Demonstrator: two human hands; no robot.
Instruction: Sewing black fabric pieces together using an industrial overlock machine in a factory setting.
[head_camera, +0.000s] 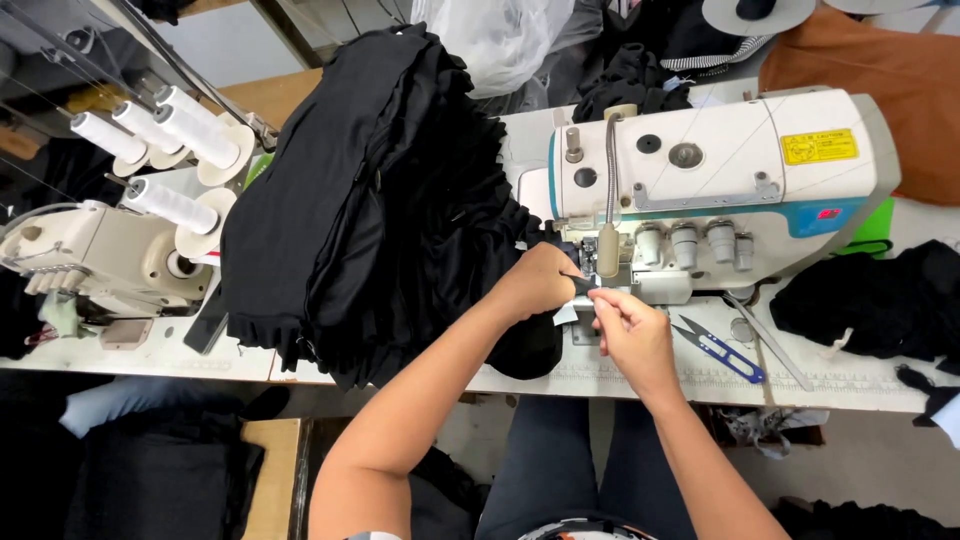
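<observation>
Where the needle sits, black fabric strip (578, 284), seemingly between both hands (590, 310).

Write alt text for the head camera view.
A person's left hand and right hand pinch a small piece of black fabric at the needle area of a white sewing machine. A tall pile of black cloth sits left; blue-handled thread snips lie right.

Crowded sewing workshop under even, bright light

A long white worktable (150, 355) runs across the view; at its left end stands a second machine (90, 255) with white thread cones (165, 125). A wooden surface (275, 95) lies behind, an orange-brown cloth (880, 70) at the far right corner, pale floor (880, 460) below.
</observation>
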